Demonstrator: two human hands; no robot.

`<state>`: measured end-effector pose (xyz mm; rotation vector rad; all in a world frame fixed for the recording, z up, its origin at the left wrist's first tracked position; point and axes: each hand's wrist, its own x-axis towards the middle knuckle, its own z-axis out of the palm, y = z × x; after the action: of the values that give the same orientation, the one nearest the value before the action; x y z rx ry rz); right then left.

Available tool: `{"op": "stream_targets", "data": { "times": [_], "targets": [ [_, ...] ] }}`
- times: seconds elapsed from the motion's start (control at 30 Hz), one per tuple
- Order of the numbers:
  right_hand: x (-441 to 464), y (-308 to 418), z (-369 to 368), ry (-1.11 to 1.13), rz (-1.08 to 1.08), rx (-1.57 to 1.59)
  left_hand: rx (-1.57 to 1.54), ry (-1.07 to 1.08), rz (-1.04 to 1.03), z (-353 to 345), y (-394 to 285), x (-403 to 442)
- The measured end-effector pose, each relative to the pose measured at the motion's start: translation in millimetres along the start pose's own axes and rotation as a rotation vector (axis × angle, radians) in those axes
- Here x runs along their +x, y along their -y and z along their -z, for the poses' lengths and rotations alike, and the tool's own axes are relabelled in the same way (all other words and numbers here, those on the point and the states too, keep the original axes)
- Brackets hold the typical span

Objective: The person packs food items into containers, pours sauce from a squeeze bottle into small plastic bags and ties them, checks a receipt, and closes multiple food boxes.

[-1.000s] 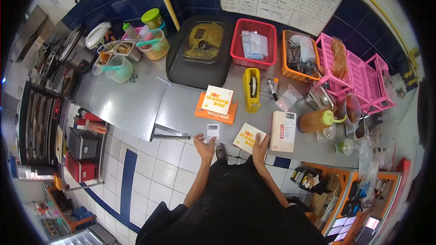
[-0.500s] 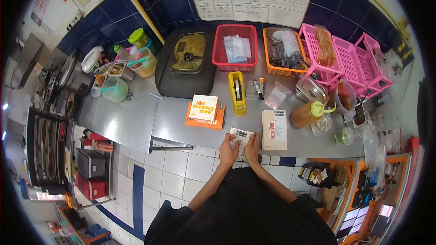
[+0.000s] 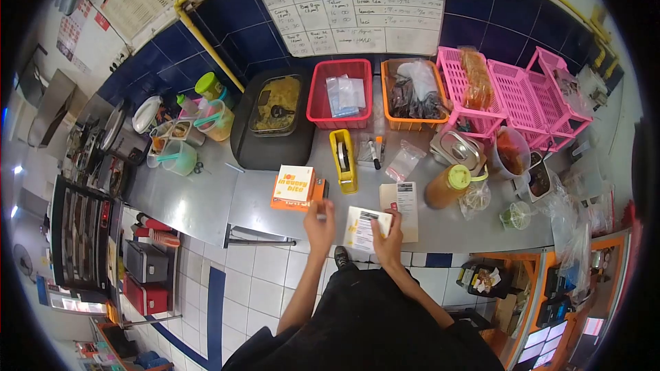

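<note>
My right hand [image 3: 388, 240] holds a small white box [image 3: 361, 229] at the counter's front edge, its thumb over a printed label on the box. My left hand [image 3: 319, 223] is raised beside the orange box [image 3: 317, 194], fingers apart and slightly blurred, with nothing visible in it. On that orange box rests another white box [image 3: 294, 183] with orange and yellow lettering. Behind my right hand lies a longer carton [image 3: 407, 216] bearing a printed label. A yellow tape dispenser [image 3: 344, 165] stands behind the boxes.
Along the wall stand a black case [image 3: 251, 148], a red basket [image 3: 370, 89], an orange basket [image 3: 412, 124] and pink racks [image 3: 512, 96]. A green-lidded bottle [image 3: 443, 189], a marker [image 3: 373, 154] and plastic bags are on the metal counter [image 3: 258, 216]. Tubs sit farther left.
The label that was in my left hand is now on the small white box. My left hand has let go and moved left towards the stacked boxes. The view has shifted.
</note>
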<state>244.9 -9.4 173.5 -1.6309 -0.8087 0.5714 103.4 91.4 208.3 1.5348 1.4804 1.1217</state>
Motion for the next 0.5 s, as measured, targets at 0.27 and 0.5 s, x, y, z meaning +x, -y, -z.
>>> {"op": "stream_targets", "data": {
  "times": [0.27, 0.5],
  "targets": [
    [12, 9, 79, -0.127, -0.097, 0.115, -0.11, 0.206, 0.613, -82, 48, 100],
    [9, -11, 102, -0.164, -0.107, 0.119, -0.143, -0.063, 0.046, -91, 57, 50]
  ]
}}
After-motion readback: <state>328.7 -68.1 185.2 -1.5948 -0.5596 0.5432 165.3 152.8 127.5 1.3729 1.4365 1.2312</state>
